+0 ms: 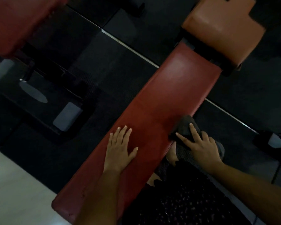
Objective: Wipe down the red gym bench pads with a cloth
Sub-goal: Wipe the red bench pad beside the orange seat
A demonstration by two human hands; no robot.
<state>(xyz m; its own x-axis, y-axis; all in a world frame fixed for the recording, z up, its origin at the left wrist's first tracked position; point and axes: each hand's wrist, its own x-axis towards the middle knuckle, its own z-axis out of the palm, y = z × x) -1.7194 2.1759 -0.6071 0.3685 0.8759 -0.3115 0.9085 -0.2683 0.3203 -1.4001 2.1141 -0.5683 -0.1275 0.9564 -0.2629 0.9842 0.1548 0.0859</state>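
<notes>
A long red bench pad [161,101] runs diagonally from lower left to upper right. My left hand [120,148] lies flat on the pad's middle, fingers spread, holding nothing. My right hand [199,143] presses a dark grey cloth [185,127] against the pad's right side edge, fingers spread over the cloth. A lighter orange-red seat pad [222,30] sits beyond the long pad's far end.
Another red pad [16,21] fills the upper left corner. Black frame parts and grey end caps [66,116] lie on the dark rubber floor to the left. A white floor strip [130,49] crosses diagonally. Pale tile [11,184] shows at lower left. My dark patterned clothing [185,200] is below.
</notes>
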